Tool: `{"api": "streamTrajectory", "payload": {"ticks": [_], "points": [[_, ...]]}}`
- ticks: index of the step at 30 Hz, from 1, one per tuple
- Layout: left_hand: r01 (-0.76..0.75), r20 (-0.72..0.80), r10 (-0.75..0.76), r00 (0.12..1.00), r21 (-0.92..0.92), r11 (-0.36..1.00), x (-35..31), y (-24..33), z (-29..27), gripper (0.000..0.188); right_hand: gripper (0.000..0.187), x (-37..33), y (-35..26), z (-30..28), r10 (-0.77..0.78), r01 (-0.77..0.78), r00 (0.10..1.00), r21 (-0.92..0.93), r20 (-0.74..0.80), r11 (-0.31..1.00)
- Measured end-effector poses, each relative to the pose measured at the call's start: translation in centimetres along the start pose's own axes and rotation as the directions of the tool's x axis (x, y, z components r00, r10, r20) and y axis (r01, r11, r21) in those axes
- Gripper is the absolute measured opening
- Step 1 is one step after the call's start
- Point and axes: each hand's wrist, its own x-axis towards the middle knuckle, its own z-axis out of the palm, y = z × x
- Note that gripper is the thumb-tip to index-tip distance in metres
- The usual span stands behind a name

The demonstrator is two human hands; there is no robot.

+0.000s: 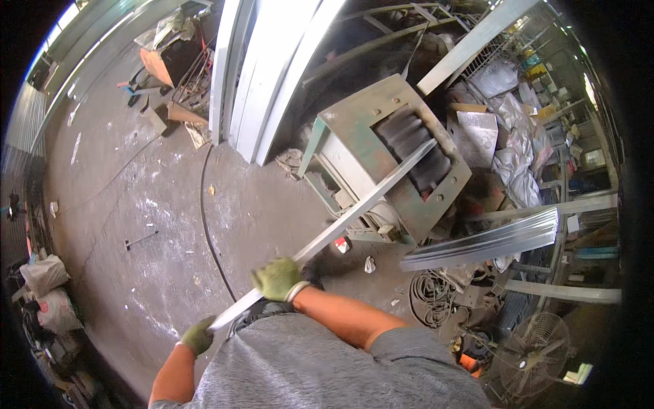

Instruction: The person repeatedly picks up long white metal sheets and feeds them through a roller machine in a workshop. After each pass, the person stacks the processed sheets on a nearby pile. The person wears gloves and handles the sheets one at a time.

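Note:
A long, light-coloured metal bar (pixel 351 213) slants from my lower left up to the right across my body. My left hand (pixel 198 335), in a greenish work glove, is closed round its near end. Farther along, my right hand (pixel 279 279), gloved the same way, grips the bar near my waist; its fingers are a little blurred. The bar's far end lies in front of the dark, ribbed opening (pixel 417 153) of a worn, pale green metal machine (pixel 354 109). Whether the tip touches or enters that opening I cannot tell.
Tall, pale metal profiles (pixel 272 75) stand left of the machine. A bundle of metal strips (pixel 484 238) juts out at the right, above coiled cable (pixel 432 296) and a caged fan (pixel 535 354). A dark hose (pixel 208 218) crosses the floor, where a thin rod (pixel 141 240) lies.

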Motion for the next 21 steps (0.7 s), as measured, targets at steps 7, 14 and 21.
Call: {"api": "streamTrajectory", "payload": {"ticks": [7, 14, 21], "points": [[-0.02, -0.226, 0.052, 0.973, 0.141, 0.99, 1.3, 0.9, -0.4, 0.049, 0.044, 2.1, 2.3, 0.0, 0.005, -0.015, 0.987, -0.062, -0.16, 0.998], [-0.022, -0.103, 0.045, 0.994, 0.215, 0.976, 9.5, 15.1, -2.4, 0.043, 0.042, 0.7, 13.1, -7.6, 0.058, -0.114, 0.979, -0.292, -0.194, 0.95], [-0.082, -0.134, 0.101, 0.986, 0.142, 0.987, 12.2, 19.7, -1.1, 0.046, 0.042, -1.0, 18.0, -10.0, 0.014, -0.079, 0.972, -0.267, -0.235, 0.961]]}}
